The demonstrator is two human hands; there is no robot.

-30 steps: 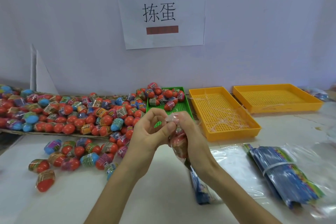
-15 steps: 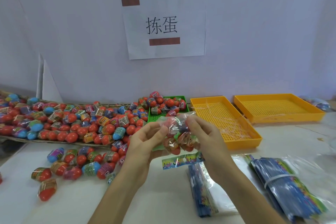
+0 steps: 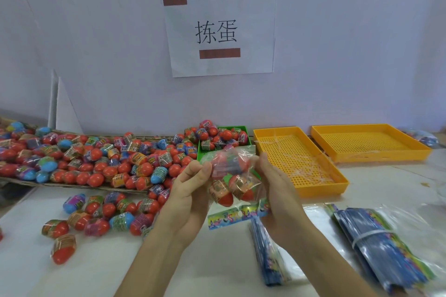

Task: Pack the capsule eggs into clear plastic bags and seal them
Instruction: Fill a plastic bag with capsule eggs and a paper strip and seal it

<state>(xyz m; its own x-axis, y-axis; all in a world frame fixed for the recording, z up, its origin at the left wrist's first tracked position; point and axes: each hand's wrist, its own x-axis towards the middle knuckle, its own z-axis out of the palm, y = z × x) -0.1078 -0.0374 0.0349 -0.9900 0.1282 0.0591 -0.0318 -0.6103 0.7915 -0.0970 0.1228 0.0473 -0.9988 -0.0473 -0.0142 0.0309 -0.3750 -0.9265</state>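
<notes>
Both hands, left hand and right hand, are pinching a clear bag of capsule eggs, each grip clamped on it, below a wall sign reading "拣蛋".

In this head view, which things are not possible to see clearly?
- Egg count inside the clear bag: blurred, and partly covered by the left hand and right hand.
- Whether the bag is sealed: blurred plastic.
- Right fingers: hidden behind the bag.
- Bundle of blue bags: cut off by the bottom edge.
- Egg labels: too small.

Pale wall, white table
</notes>
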